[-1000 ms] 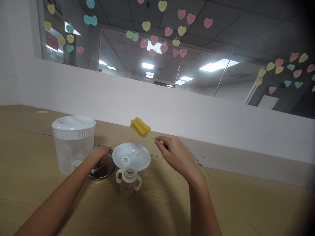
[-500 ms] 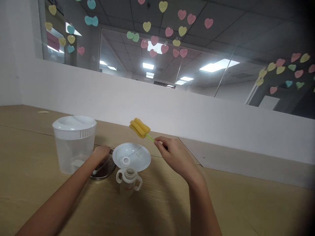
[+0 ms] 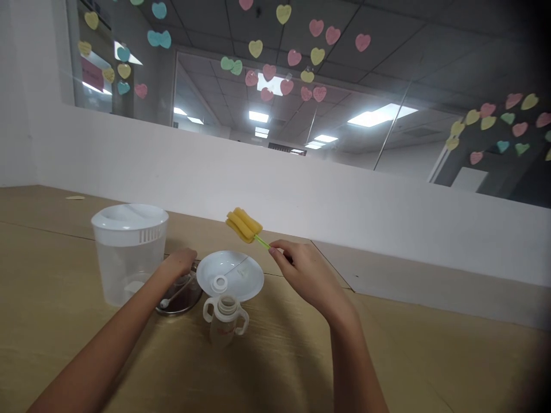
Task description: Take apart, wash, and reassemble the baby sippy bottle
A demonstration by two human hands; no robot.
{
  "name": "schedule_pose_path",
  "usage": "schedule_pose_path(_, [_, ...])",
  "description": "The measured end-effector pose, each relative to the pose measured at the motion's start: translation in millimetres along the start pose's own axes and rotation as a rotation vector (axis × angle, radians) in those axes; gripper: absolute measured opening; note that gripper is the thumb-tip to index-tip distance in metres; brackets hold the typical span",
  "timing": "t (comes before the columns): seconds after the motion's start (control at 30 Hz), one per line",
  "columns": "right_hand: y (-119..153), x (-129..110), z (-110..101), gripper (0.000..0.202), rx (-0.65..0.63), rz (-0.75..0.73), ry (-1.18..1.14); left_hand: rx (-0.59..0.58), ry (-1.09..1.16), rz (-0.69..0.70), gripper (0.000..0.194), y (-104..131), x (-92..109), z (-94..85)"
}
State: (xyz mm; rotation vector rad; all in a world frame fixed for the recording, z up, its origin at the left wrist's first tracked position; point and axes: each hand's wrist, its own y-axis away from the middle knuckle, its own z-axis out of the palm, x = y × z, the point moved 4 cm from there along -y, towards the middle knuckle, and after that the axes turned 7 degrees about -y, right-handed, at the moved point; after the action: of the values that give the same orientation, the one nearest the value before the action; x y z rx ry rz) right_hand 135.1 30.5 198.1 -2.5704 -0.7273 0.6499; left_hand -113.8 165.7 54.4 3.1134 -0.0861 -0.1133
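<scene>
Yellow sponge brush (image 3: 244, 225), green-handled, aloft, aslant, head up and leftward

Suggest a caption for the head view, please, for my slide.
Right hand holding a yellow sponge brush, left hand at a round, dark tray.

Heart-shaped notes (image 3: 317, 55) dot the window (image 3: 387, 74) above a white wall (image 3: 258, 178).

READABLE TEXT: none | Bottle (image 3: 222, 329), 7 o'clock from view centre: faint reddish print on body, illegible | Pink sign (image 3: 92, 75), 10 o'clock, seen in window (image 3: 387, 69): faint marking, illegible | Heart-shaped notes (image 3: 319, 94) on window, 10 through 2 o'clock: faint marks on some, too small to read
</scene>
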Motion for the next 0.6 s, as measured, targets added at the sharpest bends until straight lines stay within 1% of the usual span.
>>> schedule_pose_path(0.1, [0.3, 0.3, 0.2, 0.034, -0.002, 0.001, -0.007, 0.014, -0.032, -0.02, 0.039, 2.4, -2.7, -5.8])
schedule_pose_path(0.17, [0.3, 0.8, -0.1, 0.035, -0.001, -0.001, -0.009, 0.033, -0.034, -0.029, 0.043, 6.6, -8.5, -15.1])
schedule_pose_path(0.27, [-0.1, 2.6, -1.3, 0.034, 0.014, 0.019, -0.011, 0.125, -0.014, -0.018, 0.047, 18.0, -16.1, -37.9])
schedule_pose_path(0.33, [-0.7, 3.6, -1.9, 0.033, 0.023, 0.034, -0.01, 0.219, 0.0, 0.003, 0.047, 27.6, -12.4, -54.8])
schedule_pose_path(0.37, [-1.0, 3.8, -2.0, 0.033, 0.024, 0.038, -0.006, 0.261, 0.015, 0.03, 0.046, 32.0, -5.9, -61.6])
schedule_pose_path(0.43, [-1.7, 4.0, -1.4, 0.034, 0.022, 0.039, -0.002, 0.292, 0.051, 0.134, 0.042, 38.3, 16.8, -67.5])
schedule_pose_path(0.47, [-2.1, 4.3, -0.9, 0.033, 0.02, 0.04, -0.005, 0.277, 0.118, 0.247, 0.039, 39.9, 32.7, -66.1])
schedule_pose_path(0.5, [-2.5, 4.6, -0.2, 0.033, 0.017, 0.042, -0.008, 0.208, 0.145, 0.364, 0.039, 40.3, 49.4, -60.1])
schedule_pose_path(0.57, [-3.3, 5.1, 1.0, 0.032, 0.011, 0.04, -0.019, 0.121, 0.131, 0.414, 0.038, 36.5, 73.2, -44.0])
schedule_pose_path(0.6, [-3.6, 5.2, 1.4, 0.032, 0.01, 0.034, -0.024, 0.087, 0.119, 0.423, 0.038, 33.4, 81.7, -34.8])
